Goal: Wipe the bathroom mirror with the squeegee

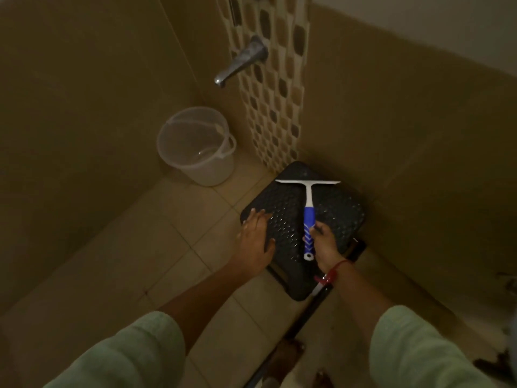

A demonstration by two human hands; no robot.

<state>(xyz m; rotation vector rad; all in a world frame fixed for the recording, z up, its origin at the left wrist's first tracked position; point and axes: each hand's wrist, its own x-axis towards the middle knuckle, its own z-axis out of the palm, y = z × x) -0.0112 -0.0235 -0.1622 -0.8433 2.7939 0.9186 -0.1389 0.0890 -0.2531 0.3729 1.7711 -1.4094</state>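
Note:
A squeegee (pixel 308 208) with a white blade and a blue-and-white handle lies on a black perforated stool (pixel 338 211) in the corner of a dim bathroom. Its blade points toward the wall. My right hand (pixel 326 245) is at the lower part of the handle, with its fingers curled around it. My left hand (pixel 256 239) rests flat on the stool's left edge with its fingers spread and holds nothing. No mirror is in view.
A translucent bucket (pixel 195 147) stands on the tiled floor at the back left, below a metal tap (pixel 240 61) on the wall. Tiled walls close in on the left and right. A dark pole (pixel 316 303) lies on the floor beside the stool.

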